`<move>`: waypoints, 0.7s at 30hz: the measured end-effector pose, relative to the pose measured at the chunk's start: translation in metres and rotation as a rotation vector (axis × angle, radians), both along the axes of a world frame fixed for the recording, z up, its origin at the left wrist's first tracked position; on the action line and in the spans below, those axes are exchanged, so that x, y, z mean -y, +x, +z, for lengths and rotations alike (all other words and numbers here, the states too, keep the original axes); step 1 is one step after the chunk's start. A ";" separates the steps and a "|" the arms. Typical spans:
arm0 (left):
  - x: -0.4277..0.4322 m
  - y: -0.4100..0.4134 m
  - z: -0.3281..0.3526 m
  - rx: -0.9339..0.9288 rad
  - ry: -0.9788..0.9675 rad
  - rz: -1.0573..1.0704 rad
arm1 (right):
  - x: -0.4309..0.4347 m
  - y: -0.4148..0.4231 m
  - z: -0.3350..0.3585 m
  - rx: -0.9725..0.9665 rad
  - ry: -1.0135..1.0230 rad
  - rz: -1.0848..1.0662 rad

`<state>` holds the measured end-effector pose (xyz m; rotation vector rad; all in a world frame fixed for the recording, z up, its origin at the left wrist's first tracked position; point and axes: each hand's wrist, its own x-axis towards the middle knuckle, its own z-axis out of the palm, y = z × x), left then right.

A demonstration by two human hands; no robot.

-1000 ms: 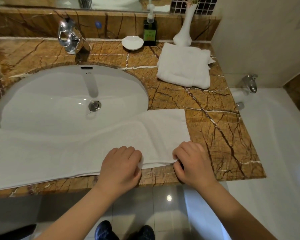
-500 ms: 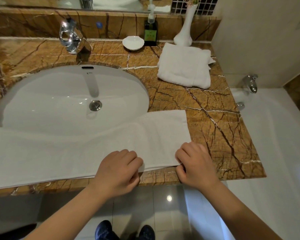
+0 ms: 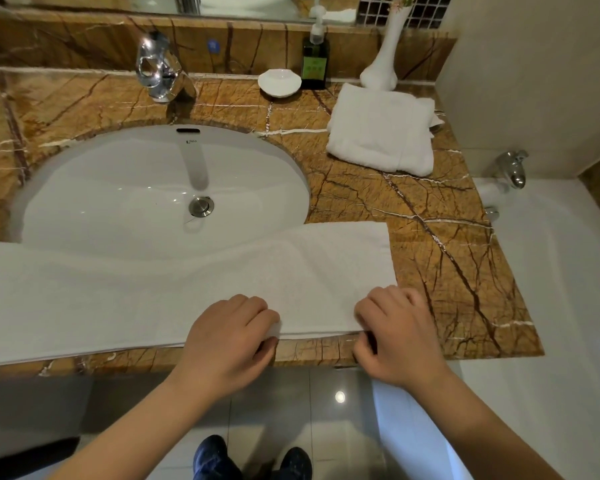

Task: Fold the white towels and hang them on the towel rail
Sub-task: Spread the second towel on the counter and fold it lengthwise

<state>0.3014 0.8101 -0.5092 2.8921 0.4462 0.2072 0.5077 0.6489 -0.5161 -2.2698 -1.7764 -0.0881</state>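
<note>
The long white towel is lying along the front edge of the counter, sagging over the sink. The left hand and right hand are pinching its near hem with curled fingers, apparently readying a fold; a folded towel is waiting behind.

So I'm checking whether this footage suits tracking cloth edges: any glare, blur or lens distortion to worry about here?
Head view: the wide lens bows the counter edges; the flat towel is bright with faint texture, yet its edges read clearly; a lamp glint sits on the floor tile, highlights on the chrome tap; left hand and right hand look sharp.
</note>
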 end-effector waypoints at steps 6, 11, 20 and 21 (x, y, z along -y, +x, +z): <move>-0.005 -0.019 -0.003 0.079 -0.004 0.094 | -0.030 -0.048 -0.012 -0.084 0.042 0.248; -0.011 -0.016 -0.008 0.150 0.026 0.063 | -0.041 -0.061 -0.017 -0.147 0.078 0.160; -0.010 -0.027 -0.018 0.223 0.076 -0.020 | -0.034 -0.071 -0.020 -0.092 0.088 0.230; -0.010 -0.028 -0.018 0.214 0.072 -0.028 | -0.033 -0.069 -0.023 -0.081 0.086 0.237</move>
